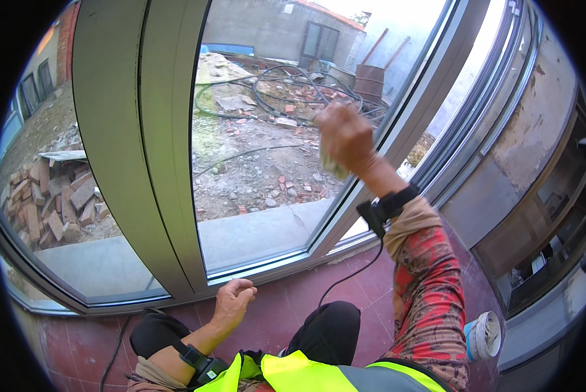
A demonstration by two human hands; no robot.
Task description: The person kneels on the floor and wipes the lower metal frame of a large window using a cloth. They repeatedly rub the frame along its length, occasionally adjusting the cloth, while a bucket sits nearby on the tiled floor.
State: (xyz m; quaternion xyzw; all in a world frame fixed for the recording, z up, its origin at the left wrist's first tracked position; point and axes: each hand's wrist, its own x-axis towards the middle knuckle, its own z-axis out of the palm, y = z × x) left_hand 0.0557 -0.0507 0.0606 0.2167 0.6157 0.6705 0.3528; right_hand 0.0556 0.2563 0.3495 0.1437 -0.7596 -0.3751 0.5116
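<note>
My right hand [346, 134] is raised against the right part of a tall glass pane [263, 171], closed around a pale cloth [334, 164]; motion blurs the hand and the cloth. Low at the pane's bottom left corner, my left hand [234, 299] is near the metal window frame [195, 264], its fingers curled with the thumb close to them. I see nothing between those fingers. Both wrists carry black straps with small devices, and a black cable hangs from the right one.
A white bucket [489, 335] stands on the red tiled floor [293, 313] at the right, beside a cabinet [533, 240]. Another black cable [116, 348] runs along the floor at the left. Beyond the glass lie piled bricks [58, 201], rubble and a coiled black hose [268, 93].
</note>
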